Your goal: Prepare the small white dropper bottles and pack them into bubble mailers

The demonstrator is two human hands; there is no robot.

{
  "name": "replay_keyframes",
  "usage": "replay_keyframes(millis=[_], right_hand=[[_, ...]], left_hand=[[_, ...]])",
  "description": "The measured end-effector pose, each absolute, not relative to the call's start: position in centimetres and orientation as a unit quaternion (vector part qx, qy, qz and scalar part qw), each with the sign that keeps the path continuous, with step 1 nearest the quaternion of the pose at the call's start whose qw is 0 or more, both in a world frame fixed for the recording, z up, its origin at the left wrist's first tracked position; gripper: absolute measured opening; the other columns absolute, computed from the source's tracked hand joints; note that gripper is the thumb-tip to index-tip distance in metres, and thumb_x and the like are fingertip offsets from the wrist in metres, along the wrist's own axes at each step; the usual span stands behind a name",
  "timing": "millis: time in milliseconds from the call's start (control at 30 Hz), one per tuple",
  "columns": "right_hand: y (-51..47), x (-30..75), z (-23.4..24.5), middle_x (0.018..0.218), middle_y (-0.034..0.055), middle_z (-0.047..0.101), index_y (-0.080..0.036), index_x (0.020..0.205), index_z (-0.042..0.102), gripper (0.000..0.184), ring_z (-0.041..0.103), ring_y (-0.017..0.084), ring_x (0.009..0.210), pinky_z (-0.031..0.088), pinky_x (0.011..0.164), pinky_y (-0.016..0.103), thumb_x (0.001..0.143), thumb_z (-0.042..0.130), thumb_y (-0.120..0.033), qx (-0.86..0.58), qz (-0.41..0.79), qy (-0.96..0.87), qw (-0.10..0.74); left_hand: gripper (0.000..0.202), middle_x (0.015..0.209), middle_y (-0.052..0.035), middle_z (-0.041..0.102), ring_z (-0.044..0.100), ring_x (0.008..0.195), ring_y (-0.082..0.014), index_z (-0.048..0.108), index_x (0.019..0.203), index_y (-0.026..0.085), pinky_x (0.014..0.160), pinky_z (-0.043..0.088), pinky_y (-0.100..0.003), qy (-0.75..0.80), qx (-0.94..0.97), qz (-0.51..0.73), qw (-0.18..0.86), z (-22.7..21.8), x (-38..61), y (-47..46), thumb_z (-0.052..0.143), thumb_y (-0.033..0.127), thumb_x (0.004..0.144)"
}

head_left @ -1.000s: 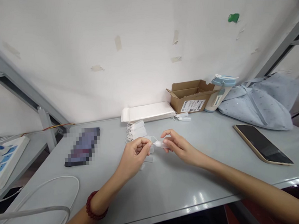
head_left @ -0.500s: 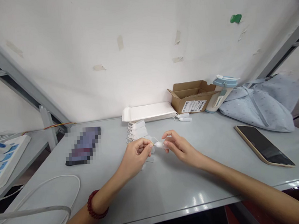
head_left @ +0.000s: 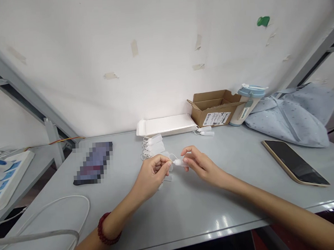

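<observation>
My right hand (head_left: 198, 163) holds a small translucent white plastic bottle (head_left: 178, 162) between thumb and fingers, above the table. The bottle lies roughly level, its narrow end towards the left. A thin white loop (head_left: 172, 155) rises from it. My left hand (head_left: 155, 172) is closed in a pinch at the bottle's thin tip; the fingertips hide exactly what they grip. Several similar white bottles with loops (head_left: 154, 145) lie in a row just behind my left hand. More pieces (head_left: 167, 178) show partly below and beside its fingers.
A stack of white padded envelopes (head_left: 167, 124) lies against the wall. Right of it are two small bottles (head_left: 206, 133), an open cardboard box (head_left: 215, 109), a tumbler (head_left: 246, 106), a blue fabric bag (head_left: 290, 118) and a phone (head_left: 296, 163). A blurred-out dark object (head_left: 94, 164) and a white cable (head_left: 85, 204) are left.
Both hands stay almost in place. The yellowish bit seen at my left fingertips is less visible now; the bottle has barely moved.
</observation>
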State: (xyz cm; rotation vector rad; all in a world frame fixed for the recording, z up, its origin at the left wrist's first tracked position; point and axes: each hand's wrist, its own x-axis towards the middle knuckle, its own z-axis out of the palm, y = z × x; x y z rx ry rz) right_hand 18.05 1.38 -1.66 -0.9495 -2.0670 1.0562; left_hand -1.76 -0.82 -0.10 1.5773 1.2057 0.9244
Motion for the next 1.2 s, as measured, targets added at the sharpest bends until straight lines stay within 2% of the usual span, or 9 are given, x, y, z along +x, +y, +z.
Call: replay_keyframes(millis=[400,600,700,933,1067,1200], right_hand=[[1.5,18.2,-1.2,0.072,-0.0013,0.057,-0.022,0.106,0.037,0.018,0.050,0.013,0.067,0.037,0.063,0.027,0.095,0.031,-0.036,-0.366,0.400,-0.783,0.306],[2.1,18.5,-0.7,0.080,0.0017,0.063,-0.022,0.106,0.037,0.022,0.052,0.015,0.072,0.037,0.060,0.026,0.092,0.041,-0.039,-0.363,0.379,-0.797,0.298],[2.9,19.0,-0.7,0.084,0.0024,0.063,-0.022,0.108,0.039,0.026,0.053,0.015,0.073,0.039,0.064,0.028,0.091,0.043,-0.040,-0.379,0.353,-0.794,0.319],[4.9,20.6,-0.4,0.087,0.0021,0.061,-0.022,0.104,0.040,0.022,0.055,0.015,0.077,0.042,0.068,0.030,0.089,0.045,-0.038,-0.431,0.303,-0.762,0.377],[6.0,21.3,-0.8,0.090,0.0031,0.061,-0.022,0.105,0.041,0.022,0.055,0.017,0.082,0.043,0.070,0.032,0.088,0.045,-0.035,-0.456,0.241,-0.766,0.384],[7.8,22.3,-2.2,0.099,0.0068,0.059,-0.020,0.108,0.041,0.024,0.055,0.020,0.091,0.044,0.078,0.036,0.087,0.044,-0.033,-0.480,0.169,-0.792,0.337]], left_hand=[[0.017,0.059,0.0034,0.053,0.044,0.046,-0.0074,0.059,0.077,0.017,0.046,0.038,-0.020,0.491,0.648,0.364,0.455,0.4,-1.9,-0.8,0.053,0.032,0.081],[0.021,0.062,0.0016,0.057,0.047,0.048,-0.0086,0.062,0.079,0.017,0.049,0.041,-0.021,0.496,0.662,0.355,0.435,0.8,-2.5,-0.1,0.054,0.036,0.080],[0.023,0.061,0.0022,0.056,0.046,0.046,-0.0077,0.061,0.077,0.016,0.047,0.039,-0.020,0.519,0.634,0.388,0.423,0.8,-3.4,0.7,0.057,0.038,0.078],[0.026,0.069,-0.0010,0.062,0.050,0.055,-0.0103,0.065,0.079,0.015,0.052,0.039,-0.021,0.602,0.522,0.541,0.270,-0.3,-7.0,3.9,0.062,0.040,0.072],[0.028,0.078,-0.0037,0.068,0.056,0.066,-0.0146,0.068,0.082,0.015,0.061,0.043,-0.024,0.617,0.518,0.550,0.219,-2.0,-8.4,5.6,0.060,0.040,0.072],[0.030,0.089,-0.0066,0.069,0.059,0.078,-0.0180,0.070,0.082,0.015,0.075,0.044,-0.028,0.625,0.548,0.528,0.176,-3.3,-8.6,6.8,0.058,0.041,0.073]])
